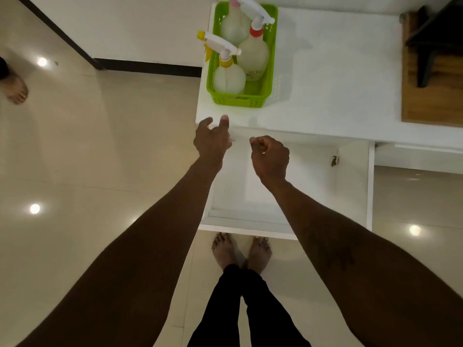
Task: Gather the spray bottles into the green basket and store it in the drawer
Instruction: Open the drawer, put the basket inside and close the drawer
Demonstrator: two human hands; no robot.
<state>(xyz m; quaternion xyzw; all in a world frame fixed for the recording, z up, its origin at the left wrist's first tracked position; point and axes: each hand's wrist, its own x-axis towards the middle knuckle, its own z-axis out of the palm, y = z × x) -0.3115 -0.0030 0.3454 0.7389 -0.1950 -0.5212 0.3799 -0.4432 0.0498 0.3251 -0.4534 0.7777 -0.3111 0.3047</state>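
Observation:
The green basket [238, 99] stands on the white counter top [325, 83] near its left front corner. Three spray bottles stand in it: one with a yellow collar [228, 73] at the front, one with an orange collar [254, 53] behind it, and a third [233, 26] at the back. Below the counter the white drawer [248, 227] is pulled out and holds nothing. My left hand [213, 139] hovers over the counter's front edge, fingers apart, a little short of the basket. My right hand [270, 156] hangs above the drawer with fingers loosely curled and nothing in them.
A wooden board [431, 101] with a dark stand on it lies at the counter's right. A cabinet door [370, 186] stands ajar right of the drawer. My bare feet [240, 251] are in front of the drawer. Another person's foot [15, 90] is at the far left on the glossy tiles.

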